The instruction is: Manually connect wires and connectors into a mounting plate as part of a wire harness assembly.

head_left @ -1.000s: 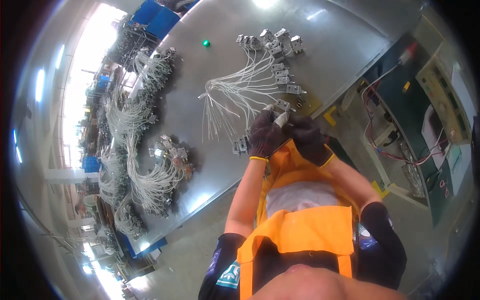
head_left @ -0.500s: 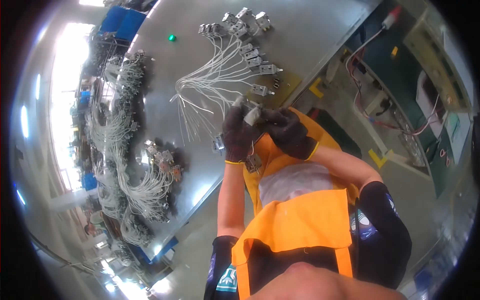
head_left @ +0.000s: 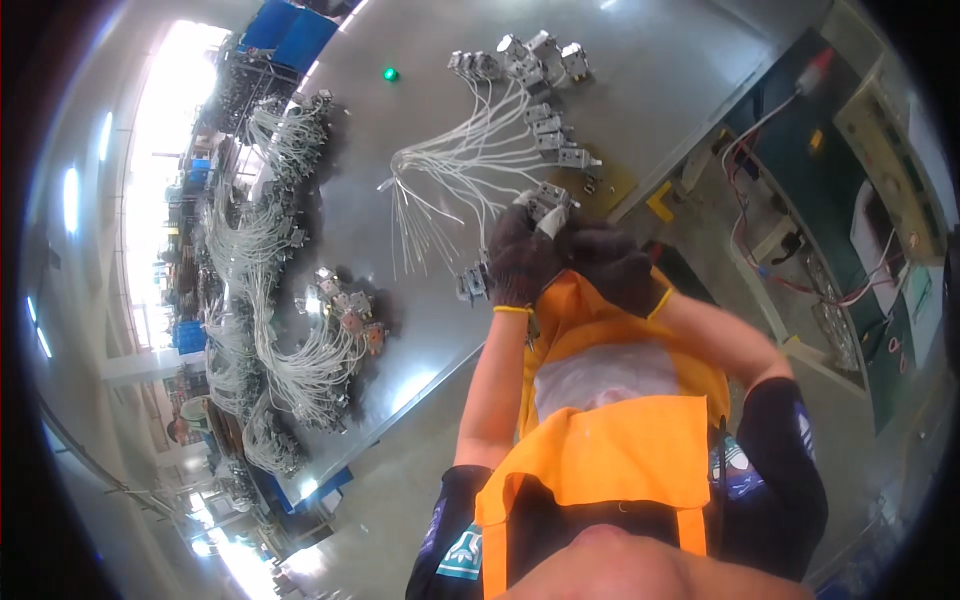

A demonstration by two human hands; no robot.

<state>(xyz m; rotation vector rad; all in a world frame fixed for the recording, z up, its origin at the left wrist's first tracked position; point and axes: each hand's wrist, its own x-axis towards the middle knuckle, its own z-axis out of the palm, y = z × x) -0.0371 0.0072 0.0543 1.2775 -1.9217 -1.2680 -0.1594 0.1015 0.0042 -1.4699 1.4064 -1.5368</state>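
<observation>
crowding table (head_left: 425, 325), cable bundles (head_left: 300, 370), connectors (head_left: 549, 197) near curled left hand (head_left: 522, 258), right hand (head_left: 616, 268), grasps unclear

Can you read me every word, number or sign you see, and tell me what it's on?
None can be read.
Left sleeve: pale mark on a teal patch, too blurred.
Right sleeve: white and purple shapes, no clear words.
Metal blocks: too small to tell.

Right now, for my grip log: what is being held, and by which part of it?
The left hand appears to pinch a metal block by its near end; whether the right hand holds anything cannot be told.
</observation>
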